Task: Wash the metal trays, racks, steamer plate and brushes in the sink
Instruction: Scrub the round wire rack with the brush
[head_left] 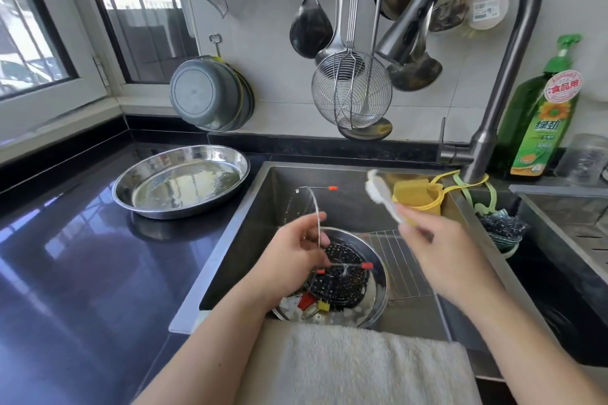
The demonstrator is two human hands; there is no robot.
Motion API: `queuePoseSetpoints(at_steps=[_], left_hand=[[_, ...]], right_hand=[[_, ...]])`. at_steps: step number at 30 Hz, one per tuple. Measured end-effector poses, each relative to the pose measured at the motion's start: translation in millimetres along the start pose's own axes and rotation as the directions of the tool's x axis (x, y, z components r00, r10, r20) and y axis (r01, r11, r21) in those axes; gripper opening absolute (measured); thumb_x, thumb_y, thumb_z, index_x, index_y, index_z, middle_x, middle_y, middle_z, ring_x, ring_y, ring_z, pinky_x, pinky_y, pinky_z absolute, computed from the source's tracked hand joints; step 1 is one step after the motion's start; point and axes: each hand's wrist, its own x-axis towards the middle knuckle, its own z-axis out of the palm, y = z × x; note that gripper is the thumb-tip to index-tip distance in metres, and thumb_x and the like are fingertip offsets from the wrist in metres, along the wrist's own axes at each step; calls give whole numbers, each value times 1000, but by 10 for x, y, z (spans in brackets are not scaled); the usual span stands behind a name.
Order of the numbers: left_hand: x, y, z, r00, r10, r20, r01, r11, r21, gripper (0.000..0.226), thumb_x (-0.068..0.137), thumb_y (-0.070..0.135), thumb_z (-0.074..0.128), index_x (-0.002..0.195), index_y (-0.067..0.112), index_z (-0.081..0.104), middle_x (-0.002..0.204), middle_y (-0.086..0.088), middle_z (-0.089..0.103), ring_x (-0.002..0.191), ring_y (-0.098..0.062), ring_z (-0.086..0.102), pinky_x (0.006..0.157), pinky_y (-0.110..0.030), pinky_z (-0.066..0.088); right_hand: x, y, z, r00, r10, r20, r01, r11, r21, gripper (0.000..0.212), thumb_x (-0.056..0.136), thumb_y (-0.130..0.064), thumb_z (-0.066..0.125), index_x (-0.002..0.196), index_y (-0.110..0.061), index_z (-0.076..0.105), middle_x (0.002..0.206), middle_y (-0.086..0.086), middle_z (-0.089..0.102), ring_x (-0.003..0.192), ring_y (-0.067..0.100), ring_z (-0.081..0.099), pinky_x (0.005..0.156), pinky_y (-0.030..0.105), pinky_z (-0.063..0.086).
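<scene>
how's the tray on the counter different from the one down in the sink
The counter tray sits on the black worktop holding nothing but a film of water; the sink tray lies in the basin under a dark perforated steamer plate and clips. The counter tray shows whole; the sink tray is partly hidden by the left hand. Both are shiny metal.

A home kitchen: steel sink, curved faucet, ladles hung on the tiled wall, dish soap bottle.
</scene>
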Motion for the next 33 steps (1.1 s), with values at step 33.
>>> queuePoseSetpoints(at_steps=[33], left_hand=[[6,13,-7,960,83,-269,-64,995,80,17,102,26,66,98,23,82,91,-4,79,90,-31,75,90,-54,59]], right_hand=[[-15,-59,357,988,-104,113,120,982,-148,44,107,-21,47,147,-39,49,67,-6,43,61,10,39,53,28,30]])
